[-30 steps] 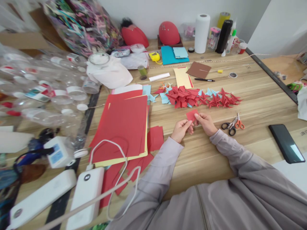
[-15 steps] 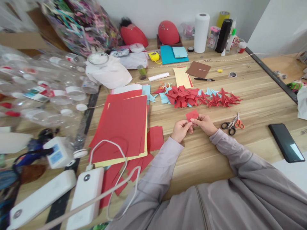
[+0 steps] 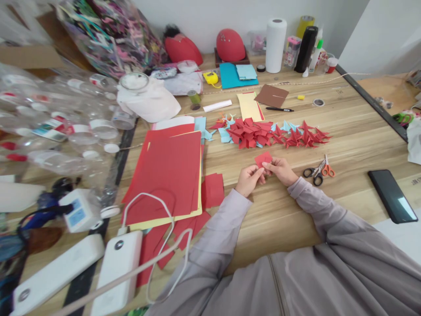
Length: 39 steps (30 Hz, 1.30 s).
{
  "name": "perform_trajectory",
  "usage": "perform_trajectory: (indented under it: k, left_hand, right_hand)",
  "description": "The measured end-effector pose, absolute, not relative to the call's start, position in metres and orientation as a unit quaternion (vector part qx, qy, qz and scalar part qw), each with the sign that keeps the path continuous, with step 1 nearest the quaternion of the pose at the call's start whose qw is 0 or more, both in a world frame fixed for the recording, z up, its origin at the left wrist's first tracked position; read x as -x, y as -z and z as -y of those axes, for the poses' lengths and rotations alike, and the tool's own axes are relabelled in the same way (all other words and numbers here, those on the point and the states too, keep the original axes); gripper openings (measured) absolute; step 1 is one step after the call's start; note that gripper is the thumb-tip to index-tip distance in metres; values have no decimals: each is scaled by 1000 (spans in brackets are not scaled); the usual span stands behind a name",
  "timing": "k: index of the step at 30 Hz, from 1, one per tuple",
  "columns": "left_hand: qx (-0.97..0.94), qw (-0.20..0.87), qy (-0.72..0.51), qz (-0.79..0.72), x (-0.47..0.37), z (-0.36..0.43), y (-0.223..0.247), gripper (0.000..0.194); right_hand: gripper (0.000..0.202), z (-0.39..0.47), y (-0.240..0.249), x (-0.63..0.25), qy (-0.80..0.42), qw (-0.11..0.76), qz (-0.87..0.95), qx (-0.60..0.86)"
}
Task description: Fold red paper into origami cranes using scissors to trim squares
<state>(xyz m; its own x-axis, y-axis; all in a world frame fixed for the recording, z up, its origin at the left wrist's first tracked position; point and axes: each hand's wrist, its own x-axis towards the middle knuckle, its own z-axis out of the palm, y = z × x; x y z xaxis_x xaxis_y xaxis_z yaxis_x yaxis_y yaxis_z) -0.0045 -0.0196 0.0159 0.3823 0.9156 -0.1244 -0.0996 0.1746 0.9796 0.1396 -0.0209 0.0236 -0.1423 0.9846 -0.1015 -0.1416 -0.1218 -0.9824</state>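
Observation:
A small folded piece of red paper is held up over the table between both hands. My left hand is closed, pinching its lower left edge. My right hand has its thumb pressed on the paper's lower right part, the fingers behind it mostly hidden. Just beyond lies a heap of folded red paper pieces with some light blue ones, and pointed red paper cranes at its right end. Right of my right hand are black-handled scissors and orange-handled scissors.
Left of my arms lie stacked red sheets, cut red squares and a white power bank with a looping cable. Plastic bottles crowd the far left. A phone lies at right; a black pen lies behind the heap.
Both hands stay in nearly the same place. My right thumb has shifted very slightly on the red paper, which is still held by both hands.

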Motion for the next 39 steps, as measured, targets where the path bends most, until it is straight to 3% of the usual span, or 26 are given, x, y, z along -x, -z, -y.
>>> perform_trajectory:
  k: [39]
  left_hand:
    - [-500, 672, -367, -405, 3, 20, -19, 38]
  right_hand:
    - [51, 25, -27, -139, -540, 465, 513, 479]
